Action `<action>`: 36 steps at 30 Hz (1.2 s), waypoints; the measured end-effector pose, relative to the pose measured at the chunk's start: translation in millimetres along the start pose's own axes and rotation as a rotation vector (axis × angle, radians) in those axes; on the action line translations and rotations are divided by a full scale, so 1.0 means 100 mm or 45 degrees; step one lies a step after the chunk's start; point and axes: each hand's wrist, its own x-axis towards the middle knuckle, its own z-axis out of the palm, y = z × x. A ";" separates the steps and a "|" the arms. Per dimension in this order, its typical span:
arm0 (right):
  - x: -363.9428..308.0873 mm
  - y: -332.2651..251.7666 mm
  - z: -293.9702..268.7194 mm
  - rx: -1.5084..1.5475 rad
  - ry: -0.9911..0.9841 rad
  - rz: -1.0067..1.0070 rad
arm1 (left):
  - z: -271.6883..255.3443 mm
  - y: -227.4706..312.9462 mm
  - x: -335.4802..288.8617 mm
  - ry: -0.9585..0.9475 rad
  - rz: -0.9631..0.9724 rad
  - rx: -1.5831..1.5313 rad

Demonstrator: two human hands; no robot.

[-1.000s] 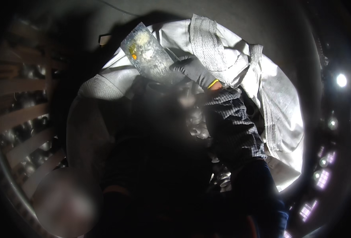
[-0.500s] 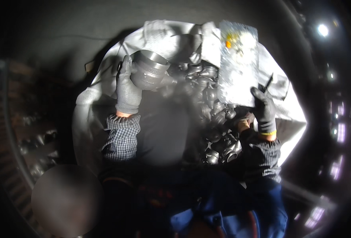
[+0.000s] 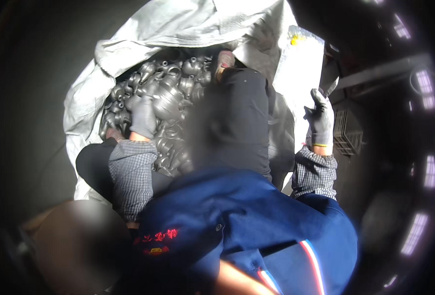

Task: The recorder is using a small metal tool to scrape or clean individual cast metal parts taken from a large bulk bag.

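Observation:
Inside a large white sack, my left hand [image 3: 142, 118] in a grey glove reaches down among dark grey pipe fittings [image 3: 173, 142]. It lies against the left side of a large rounded fitting [image 3: 167, 104]; its fingers blend into the grey parts, so their grip cannot be made out. On the right, outside the pile, my right hand [image 3: 320, 120], gloved with a yellow cuff edge, is closed around a small knife [image 3: 332, 87]. The short pointed blade sticks up past the thumb, and most of the handle is hidden in the glove.
The white sack's [image 3: 129, 37] rim folds around the pile. A pale, glossy rectangular sheet [image 3: 301, 64] with a yellow mark stands beside my right hand. My dark-trousered leg [image 3: 244, 123] stretches across the sack, its shoe [image 3: 225, 59] at the far side. A slatted crate [image 3: 347, 132] sits farther right.
My left hand has gone down into the pile; before, it held up a large cup-shaped fitting. My right hand still holds the knife. The view has shifted, showing more of my body.

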 end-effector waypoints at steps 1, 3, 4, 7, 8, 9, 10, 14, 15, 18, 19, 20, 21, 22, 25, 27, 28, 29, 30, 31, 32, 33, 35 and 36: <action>0.04 0.05 -0.18 0.129 -0.084 -0.014 | 0.01 -0.42 0.12 -0.026 0.003 0.230; -0.09 0.11 -0.41 0.146 0.029 0.020 | 0.06 -1.06 0.13 -0.012 -0.099 0.413; -0.14 0.17 -0.58 0.140 0.085 0.040 | 0.11 -1.31 0.05 0.010 -0.209 0.365; -0.51 0.14 -0.57 0.085 0.306 0.030 | -0.17 -2.07 -0.05 -0.445 0.405 1.205; -0.58 0.13 -0.71 0.115 0.273 0.033 | 0.13 -1.65 -0.29 -0.680 0.837 1.773; -0.49 0.20 -0.83 0.233 0.144 0.041 | 0.16 -1.64 -0.41 -0.671 0.484 1.817; -0.58 0.13 -0.76 0.229 0.147 0.042 | 0.22 -1.72 -0.41 -0.720 0.151 1.800; -0.58 0.12 -0.41 0.216 0.113 0.000 | 0.21 -1.51 -0.25 -0.123 -0.720 0.275; -0.59 0.01 -0.10 0.103 0.036 0.020 | -0.11 -2.00 -0.08 -0.399 -0.161 0.439; -0.56 0.22 -0.01 0.088 0.013 0.010 | 0.70 -0.59 -0.32 -0.395 -0.784 -0.174; -0.52 0.25 0.22 0.206 -0.018 0.070 | 0.81 -0.19 -0.54 -0.352 -0.626 -0.396; -0.54 0.28 0.49 -0.078 0.003 -0.287 | 0.71 -0.09 -0.60 -0.616 -0.502 -0.541; -0.53 0.26 0.50 -0.210 -0.268 -0.129 | 0.75 0.08 -0.72 -0.718 -0.475 -0.656; -0.59 0.32 0.63 -0.176 -0.284 -0.101 | 0.81 0.26 -0.80 -0.829 -0.455 -0.762; -0.70 0.33 0.88 -0.090 -0.589 0.141 | 1.00 0.42 -1.02 -0.739 -0.239 -0.542; -0.77 0.36 0.95 -0.166 -0.575 0.246 | 0.94 0.24 -0.96 -0.627 -0.206 -0.419; -0.76 0.36 0.96 -0.159 -0.594 0.243 | 0.95 0.19 -0.96 -0.551 -0.216 -0.457; -0.74 0.34 0.96 -0.243 -0.545 0.092 | 0.91 0.16 -0.95 -0.538 -0.202 -0.451; -0.72 0.32 0.96 -0.325 -0.493 -0.060 | 0.86 0.13 -0.94 -0.503 -0.206 -0.437; -0.71 0.31 0.94 -0.407 -0.433 -0.209 | 0.82 0.12 -0.95 -0.471 -0.216 -0.426; -0.70 0.30 0.93 -0.404 -0.443 -0.209 | 0.78 0.11 -0.96 -0.463 -0.210 -0.424; -0.69 0.29 0.92 -0.322 -0.448 -0.105 | 0.74 0.10 -0.96 -0.489 -0.186 -0.432; -0.67 0.25 0.82 -0.282 -0.477 0.199 | 0.70 0.12 -0.99 -0.514 -0.162 -0.443; -0.68 0.26 0.83 -0.285 -0.479 0.198 | 0.70 0.14 -1.01 -0.517 -0.162 -0.426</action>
